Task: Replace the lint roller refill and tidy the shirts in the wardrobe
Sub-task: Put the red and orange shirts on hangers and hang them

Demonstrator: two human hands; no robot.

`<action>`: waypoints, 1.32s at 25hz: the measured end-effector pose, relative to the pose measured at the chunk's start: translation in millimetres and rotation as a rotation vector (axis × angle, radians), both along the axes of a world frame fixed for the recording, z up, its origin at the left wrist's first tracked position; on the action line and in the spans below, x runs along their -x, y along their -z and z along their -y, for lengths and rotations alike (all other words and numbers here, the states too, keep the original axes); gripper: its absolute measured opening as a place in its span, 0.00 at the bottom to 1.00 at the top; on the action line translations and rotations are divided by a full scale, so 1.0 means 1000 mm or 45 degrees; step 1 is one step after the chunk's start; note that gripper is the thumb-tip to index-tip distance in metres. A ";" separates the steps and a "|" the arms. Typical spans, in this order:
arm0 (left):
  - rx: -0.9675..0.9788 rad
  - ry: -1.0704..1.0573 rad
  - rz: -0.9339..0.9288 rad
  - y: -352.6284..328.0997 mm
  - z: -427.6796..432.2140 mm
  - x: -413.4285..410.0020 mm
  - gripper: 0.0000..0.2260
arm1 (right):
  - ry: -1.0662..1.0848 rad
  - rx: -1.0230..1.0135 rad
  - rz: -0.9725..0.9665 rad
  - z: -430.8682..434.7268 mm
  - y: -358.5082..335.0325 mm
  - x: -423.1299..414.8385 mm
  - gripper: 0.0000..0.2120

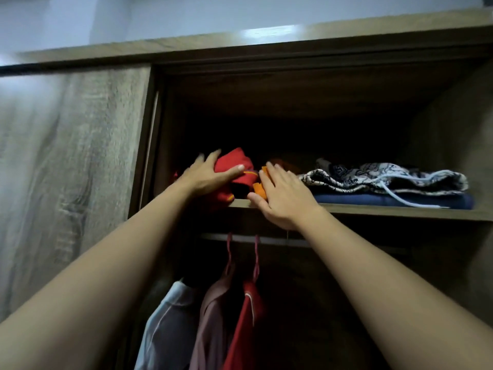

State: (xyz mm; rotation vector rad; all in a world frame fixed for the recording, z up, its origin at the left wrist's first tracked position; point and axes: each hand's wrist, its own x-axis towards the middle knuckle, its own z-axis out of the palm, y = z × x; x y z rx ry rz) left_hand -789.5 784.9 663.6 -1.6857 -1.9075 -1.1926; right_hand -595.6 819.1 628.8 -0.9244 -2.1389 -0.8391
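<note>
Both my arms reach up to the top shelf (386,210) of the wardrobe. My left hand (206,174) grips a bundled red shirt (236,161) at the shelf's left end, fingers wrapped over its top. My right hand (282,194) presses flat against an orange garment (260,189) right beside the red one, thumb at the shelf edge. To the right lies a patterned white-and-dark garment (386,176) with a white drawstring, stacked on a folded navy garment (400,201). No lint roller is in view.
Below the shelf a rail (280,240) carries hangers with a pale blue shirt (165,324), a pink shirt (213,316) and a red shirt (244,329). A closed wood-grain sliding door (72,161) is on the left. The shelf's back is dark.
</note>
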 end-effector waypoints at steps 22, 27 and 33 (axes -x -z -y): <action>-0.843 0.197 -0.068 0.039 0.144 0.002 0.18 | -0.327 0.083 -0.129 0.025 0.007 0.006 0.55; -0.636 0.525 0.188 0.047 0.223 -0.020 0.23 | -1.132 -0.177 -0.852 0.128 0.040 0.019 0.56; 0.160 0.945 0.478 0.078 0.227 -0.036 0.23 | -1.024 0.022 -0.495 0.176 0.066 -0.048 0.19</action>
